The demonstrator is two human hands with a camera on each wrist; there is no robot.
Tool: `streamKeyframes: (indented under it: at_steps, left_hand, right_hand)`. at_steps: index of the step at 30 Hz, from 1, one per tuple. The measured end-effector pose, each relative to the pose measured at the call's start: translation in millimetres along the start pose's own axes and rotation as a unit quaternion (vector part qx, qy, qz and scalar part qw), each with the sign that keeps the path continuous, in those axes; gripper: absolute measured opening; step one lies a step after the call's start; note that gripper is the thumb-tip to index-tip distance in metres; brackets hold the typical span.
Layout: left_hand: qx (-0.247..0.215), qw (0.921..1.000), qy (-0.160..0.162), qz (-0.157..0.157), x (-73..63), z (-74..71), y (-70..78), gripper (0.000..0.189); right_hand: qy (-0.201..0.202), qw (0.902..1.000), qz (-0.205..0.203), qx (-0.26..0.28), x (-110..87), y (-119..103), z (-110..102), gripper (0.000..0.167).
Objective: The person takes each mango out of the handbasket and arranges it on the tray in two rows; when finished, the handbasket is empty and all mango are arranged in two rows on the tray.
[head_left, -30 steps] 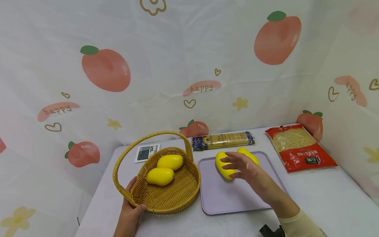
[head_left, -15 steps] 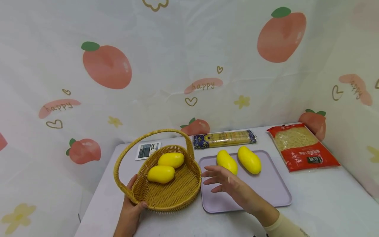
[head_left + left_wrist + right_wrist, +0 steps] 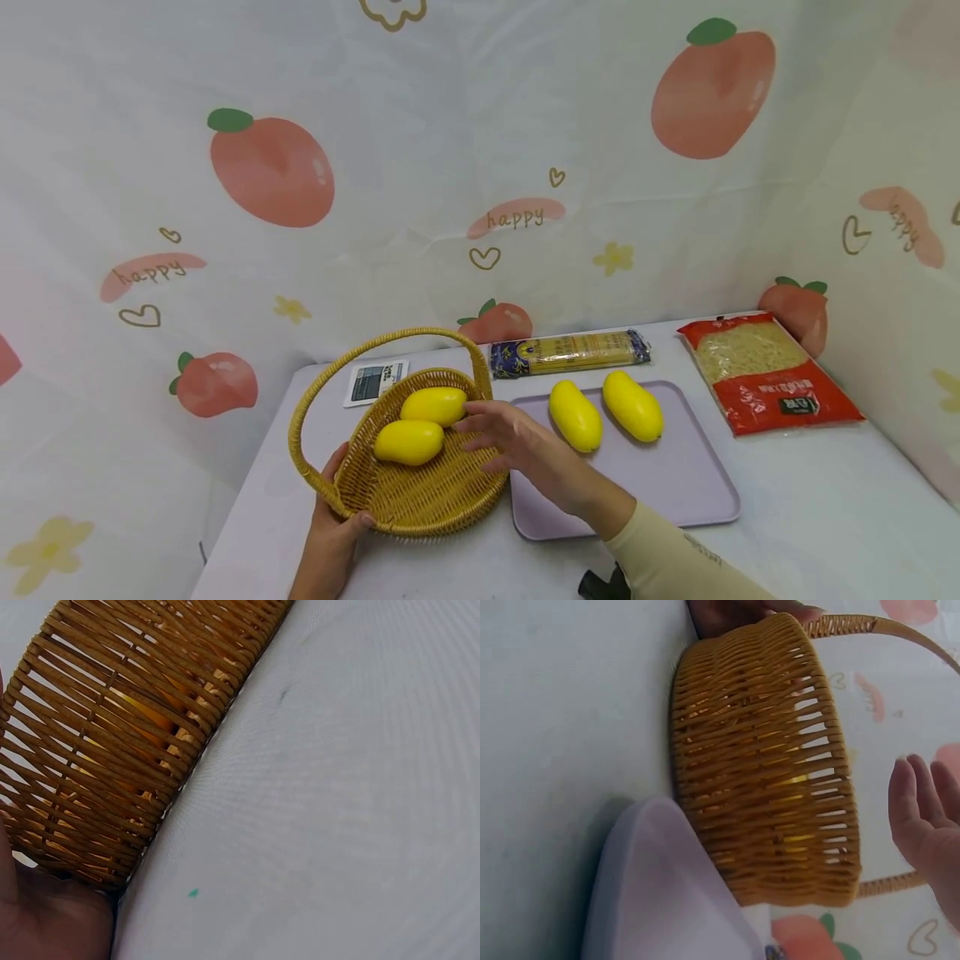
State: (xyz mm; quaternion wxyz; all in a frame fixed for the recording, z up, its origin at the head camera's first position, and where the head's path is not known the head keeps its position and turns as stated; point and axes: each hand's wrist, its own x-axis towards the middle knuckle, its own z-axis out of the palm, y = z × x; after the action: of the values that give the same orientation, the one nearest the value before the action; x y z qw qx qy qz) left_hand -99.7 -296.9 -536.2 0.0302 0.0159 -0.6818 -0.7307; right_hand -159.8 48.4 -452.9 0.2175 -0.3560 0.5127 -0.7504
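Note:
A wicker basket with a tall hoop handle holds two yellow mangoes side by side. My left hand grips its left side, thumb at the near rim and fingers on the outer wall; in the left wrist view the hand lies against the woven side. Fingers extended and holding nothing, my right hand reaches over the basket's right rim, close to the mangoes. Seen from the right wrist, that hand is above the rim. Two more mangoes lie on the lilac tray.
Behind the tray lies a long pack of noodles. A red bag of pasta is at the right. A small white packet lies behind the basket, at the wall of printed cloth.
My right hand has moved left from above the tray's mangoes to the basket's right rim, uncovering both mangoes on the tray. The left hand keeps its grip on the basket.

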Motion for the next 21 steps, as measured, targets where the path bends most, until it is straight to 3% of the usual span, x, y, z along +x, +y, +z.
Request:
streamKeyframes:
  at_steps: [7,17,21]
  left_hand:
    - [0.001,1.0,-0.002,-0.002,0.8,0.5,0.4,0.091]
    - [0.006,0.9999,0.001,-0.011,2.8,1.3,0.3,0.089]
    - [0.006,1.0,0.0,-0.002,0.8,0.1,0.8,0.09]
  right_hand:
    - [0.021,0.9997,0.002,0.011,27.2,16,3,0.078]
    - [0.059,0.994,0.064,-0.065,64.4,37,0,0.061]
    - [0.075,0.99,0.066,-0.099,75.8,41,3,0.061]
